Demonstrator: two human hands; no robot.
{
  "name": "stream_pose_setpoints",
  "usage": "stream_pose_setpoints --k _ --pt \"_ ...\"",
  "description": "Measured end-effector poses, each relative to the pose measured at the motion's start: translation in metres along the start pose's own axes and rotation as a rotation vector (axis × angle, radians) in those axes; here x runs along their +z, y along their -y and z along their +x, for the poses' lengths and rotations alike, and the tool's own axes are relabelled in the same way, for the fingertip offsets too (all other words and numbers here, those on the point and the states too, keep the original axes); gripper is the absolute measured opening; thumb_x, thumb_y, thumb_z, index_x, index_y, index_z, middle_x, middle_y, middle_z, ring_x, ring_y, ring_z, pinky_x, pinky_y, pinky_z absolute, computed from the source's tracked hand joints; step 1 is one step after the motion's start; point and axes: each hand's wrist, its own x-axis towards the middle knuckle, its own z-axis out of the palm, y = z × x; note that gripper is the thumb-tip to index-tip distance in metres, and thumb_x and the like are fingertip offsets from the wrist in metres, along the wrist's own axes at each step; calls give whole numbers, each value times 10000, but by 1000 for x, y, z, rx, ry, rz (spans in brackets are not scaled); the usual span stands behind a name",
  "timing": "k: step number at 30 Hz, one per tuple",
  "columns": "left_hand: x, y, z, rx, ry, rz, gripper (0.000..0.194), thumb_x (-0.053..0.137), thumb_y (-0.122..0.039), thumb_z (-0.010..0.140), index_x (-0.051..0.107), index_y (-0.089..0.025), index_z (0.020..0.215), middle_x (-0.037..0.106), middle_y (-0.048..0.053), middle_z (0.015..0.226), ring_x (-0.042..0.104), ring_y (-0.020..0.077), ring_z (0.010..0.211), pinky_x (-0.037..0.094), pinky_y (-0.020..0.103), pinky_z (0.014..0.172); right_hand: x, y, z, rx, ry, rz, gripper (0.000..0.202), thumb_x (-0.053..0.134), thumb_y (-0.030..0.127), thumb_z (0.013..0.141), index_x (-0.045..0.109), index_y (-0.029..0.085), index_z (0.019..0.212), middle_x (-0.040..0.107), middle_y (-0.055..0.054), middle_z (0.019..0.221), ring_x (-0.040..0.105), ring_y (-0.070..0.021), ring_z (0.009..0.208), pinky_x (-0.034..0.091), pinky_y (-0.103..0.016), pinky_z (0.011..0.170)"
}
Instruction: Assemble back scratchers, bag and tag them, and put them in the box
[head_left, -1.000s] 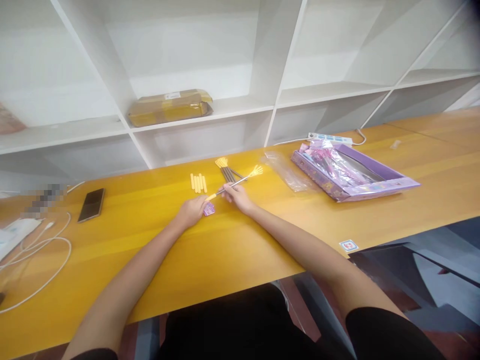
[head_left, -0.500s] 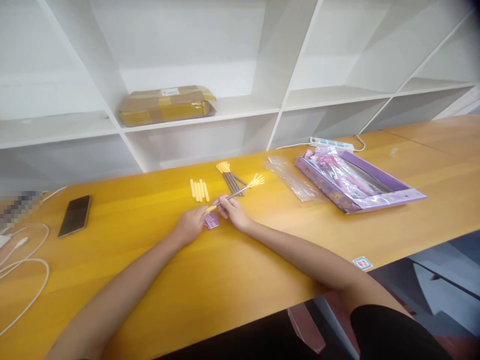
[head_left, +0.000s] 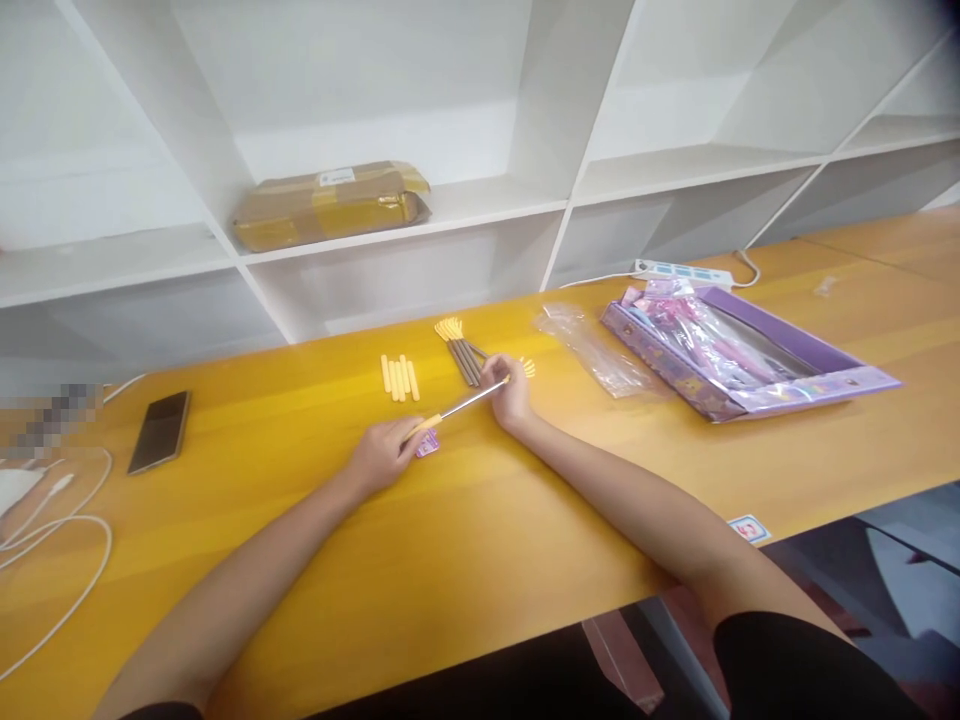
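Note:
My left hand [head_left: 381, 455] is closed around the yellow handle of a back scratcher [head_left: 469, 403]. A bare silver rod runs from that handle up to my right hand [head_left: 510, 395], whose fingers pinch it near the yellow claw-shaped head. The head is partly hidden behind those fingers. Beside my left hand, a small purple card [head_left: 427, 443] lies on the table, partly covered. Several loose yellow handles [head_left: 399, 378] lie side by side further back. Just behind my right hand is a bunch of yellow claw heads on dark rods [head_left: 463, 358].
Crumpled clear plastic [head_left: 592, 350] lies left of an open purple box [head_left: 750, 400] with wrapped pink items. Behind it is a power strip [head_left: 682, 273]. A phone [head_left: 159, 432] and white cables [head_left: 109, 540] are at left. A taped parcel [head_left: 334, 207] sits on the white shelf.
My right hand has slid right along the rod towards the claw head, so a longer stretch of rod shows. My left hand keeps its hold on the handle. The view has shifted slightly.

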Motion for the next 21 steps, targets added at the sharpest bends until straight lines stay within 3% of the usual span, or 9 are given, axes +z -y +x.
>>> stream_pose_setpoints --k 4,10,15,21 --pt "-1 -1 0 -32 -11 -9 463 394 -522 1161 750 -248 1273 839 76 1152 783 239 1011 589 362 911 -4 3 5 -33 11 15 732 239 839 993 530 257 657 317 -13 579 345 -183 548 329 -332 553" --pt "-3 -3 2 -88 3 -11 468 375 -526 1170 746 -240 1186 792 43 939 736 216 834 536 337 790 -13 8 9 -103 6 -44 819 256 915 980 579 244 640 378 -26 577 351 -165 526 288 -320 515" --pt "-3 -3 2 -103 29 -14 439 381 -501 1167 736 -246 1219 802 44 963 743 217 842 543 336 799 -10 11 4 -106 10 -118 870 219 945 978 576 237 621 478 -68 634 445 -184 600 282 -305 497" --pt "-3 -1 0 -107 50 -30 439 368 -491 1167 731 -255 1244 808 42 964 747 223 848 544 342 794 -7 7 4 -75 -2 -137 871 189 965 965 542 242 631 510 -75 663 424 -173 585 294 -306 481"
